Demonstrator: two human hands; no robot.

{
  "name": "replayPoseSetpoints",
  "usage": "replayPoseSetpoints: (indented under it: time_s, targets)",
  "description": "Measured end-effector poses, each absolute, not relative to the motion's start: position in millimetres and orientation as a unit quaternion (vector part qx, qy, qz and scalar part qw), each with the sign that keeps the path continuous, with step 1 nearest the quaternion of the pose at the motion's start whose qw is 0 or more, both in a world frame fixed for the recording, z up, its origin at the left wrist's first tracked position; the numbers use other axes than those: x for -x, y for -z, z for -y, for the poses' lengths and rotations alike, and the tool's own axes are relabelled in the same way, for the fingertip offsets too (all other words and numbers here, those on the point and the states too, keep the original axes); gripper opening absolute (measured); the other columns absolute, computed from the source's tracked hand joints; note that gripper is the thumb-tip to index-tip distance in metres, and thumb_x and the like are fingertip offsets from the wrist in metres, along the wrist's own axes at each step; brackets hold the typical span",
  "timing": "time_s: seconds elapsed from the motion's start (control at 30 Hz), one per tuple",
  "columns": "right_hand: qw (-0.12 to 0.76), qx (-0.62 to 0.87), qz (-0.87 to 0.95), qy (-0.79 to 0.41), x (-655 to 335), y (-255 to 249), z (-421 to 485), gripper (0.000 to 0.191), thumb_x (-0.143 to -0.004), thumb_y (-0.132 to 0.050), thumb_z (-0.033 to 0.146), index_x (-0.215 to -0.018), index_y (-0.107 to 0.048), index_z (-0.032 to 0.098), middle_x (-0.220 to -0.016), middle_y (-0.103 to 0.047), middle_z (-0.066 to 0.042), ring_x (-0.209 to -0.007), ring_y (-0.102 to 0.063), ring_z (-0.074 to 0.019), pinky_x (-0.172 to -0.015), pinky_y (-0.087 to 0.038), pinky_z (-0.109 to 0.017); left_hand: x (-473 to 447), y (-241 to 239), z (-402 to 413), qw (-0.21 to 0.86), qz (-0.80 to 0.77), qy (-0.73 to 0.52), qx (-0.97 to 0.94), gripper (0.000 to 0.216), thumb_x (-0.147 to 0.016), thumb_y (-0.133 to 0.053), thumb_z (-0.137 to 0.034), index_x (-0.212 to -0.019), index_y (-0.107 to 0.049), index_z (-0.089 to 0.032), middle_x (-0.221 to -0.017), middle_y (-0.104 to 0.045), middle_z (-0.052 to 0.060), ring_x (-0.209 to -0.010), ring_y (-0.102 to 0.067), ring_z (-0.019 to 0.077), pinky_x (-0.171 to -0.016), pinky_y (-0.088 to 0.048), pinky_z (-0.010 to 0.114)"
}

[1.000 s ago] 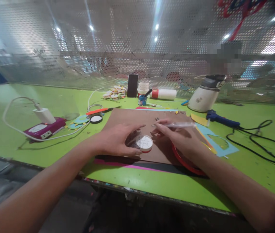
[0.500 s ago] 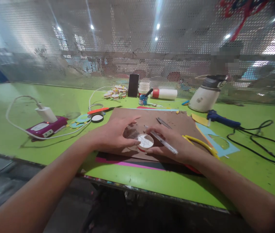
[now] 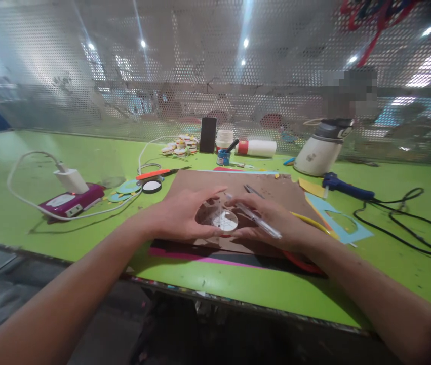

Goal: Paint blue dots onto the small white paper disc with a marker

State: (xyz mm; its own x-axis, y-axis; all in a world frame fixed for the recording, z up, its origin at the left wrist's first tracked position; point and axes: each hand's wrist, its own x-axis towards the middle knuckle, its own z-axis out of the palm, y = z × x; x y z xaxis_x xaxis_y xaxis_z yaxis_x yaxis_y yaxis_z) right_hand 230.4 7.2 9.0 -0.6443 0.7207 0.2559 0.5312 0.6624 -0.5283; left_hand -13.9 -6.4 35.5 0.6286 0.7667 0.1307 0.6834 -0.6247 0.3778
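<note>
A small round white disc (image 3: 225, 221) with a red rim and thin drawn lines lies on a brown cardboard sheet (image 3: 276, 186). My left hand (image 3: 185, 215) curls around its left side, thumb and fingers touching it. My right hand (image 3: 268, 220) closes in from the right, fingertips on the disc, with a clear pen (image 3: 255, 217) held between its fingers. A clear plastic piece sits over the disc under my fingers.
Scissors (image 3: 253, 191) lie on the cardboard behind my hands. A pink power strip with a white charger (image 3: 71, 198) sits left. A white jug (image 3: 319, 152), blue glue gun (image 3: 346, 186) and black cable (image 3: 408, 218) are right. Paint pots, a black phone (image 3: 208, 135) and stacked discs stand by the mesh screen.
My right hand has come down from pointing the pen at the cardboard to the disc's right side. Both hands now grip the disc, which shifted slightly nearer.
</note>
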Motion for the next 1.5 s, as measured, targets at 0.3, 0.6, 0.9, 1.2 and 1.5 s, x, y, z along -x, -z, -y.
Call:
replayPoseSetpoints:
  time_s: [0.3, 0.6, 0.9, 1.2, 1.5]
  targets:
    - [0.346, 0.423, 0.828, -0.123, -234.5, -24.7, -7.2, 0.02, -0.092, -0.056, 0.031, -0.102, -0.07, 0.022, -0.099, -0.077, -0.008, -0.091, -0.07, -0.0243, -0.081, -0.054, -0.038, 9.5, -41.6, 5.4, 0.135, -0.422, -0.099, -0.891, 0.086, -0.083, -0.059, -0.063, -0.154, -0.03, -0.022, -0.14, -0.059, 0.013, -0.122, -0.058, 0.0298, -0.097, -0.046, 0.039]
    - [0.492, 0.468, 0.673, -0.294, -222.7, -12.6, -5.8, 0.043, -0.087, -0.063, 0.057, -0.08, -0.072, 0.016, -0.068, -0.072, -0.005, -0.065, -0.067, -0.0161, -0.064, -0.056, -0.029, 3.4, -49.8, 0.0, 0.114, -0.383, -0.041, -0.916, 0.083, -0.084, -0.058, -0.061, -0.155, -0.027, -0.028, -0.139, -0.06, 0.01, -0.119, -0.061, 0.0301, -0.092, -0.048, 0.038]
    - [0.488, 0.464, 0.675, -0.3, -221.3, -10.2, -2.4, 0.032, -0.091, -0.062, 0.047, -0.087, -0.071, 0.017, -0.074, -0.073, -0.005, -0.071, -0.068, -0.0163, -0.068, -0.056, -0.029, -3.0, -45.3, 3.9, 0.131, -0.387, -0.057, -0.911, 0.085, -0.083, -0.062, -0.052, -0.155, -0.027, -0.024, -0.14, -0.06, 0.011, -0.12, -0.06, 0.0294, -0.095, -0.047, 0.037]
    - [0.47, 0.466, 0.685, -0.304, -218.4, -8.4, -0.9, 0.026, -0.093, -0.059, 0.039, -0.085, -0.07, 0.017, -0.075, -0.072, -0.004, -0.073, -0.066, -0.0168, -0.071, -0.053, -0.03, -2.5, -39.2, 2.2, 0.12, -0.398, -0.055, -0.908, 0.087, -0.08, -0.064, -0.053, -0.154, -0.028, -0.022, -0.142, -0.056, 0.015, -0.124, -0.056, 0.0333, -0.099, -0.046, 0.043]
    - [0.471, 0.467, 0.682, -0.309, -217.9, -5.7, 0.4, 0.029, -0.092, -0.059, 0.043, -0.092, -0.072, 0.018, -0.078, -0.073, -0.005, -0.077, -0.066, -0.0184, -0.076, -0.052, -0.033, -2.7, -40.5, 2.2, 0.135, -0.408, -0.05, -0.902, 0.09, -0.079, -0.066, -0.052, -0.155, -0.026, -0.026, -0.134, -0.062, 0.011, -0.119, -0.06, 0.0321, -0.094, -0.047, 0.04]
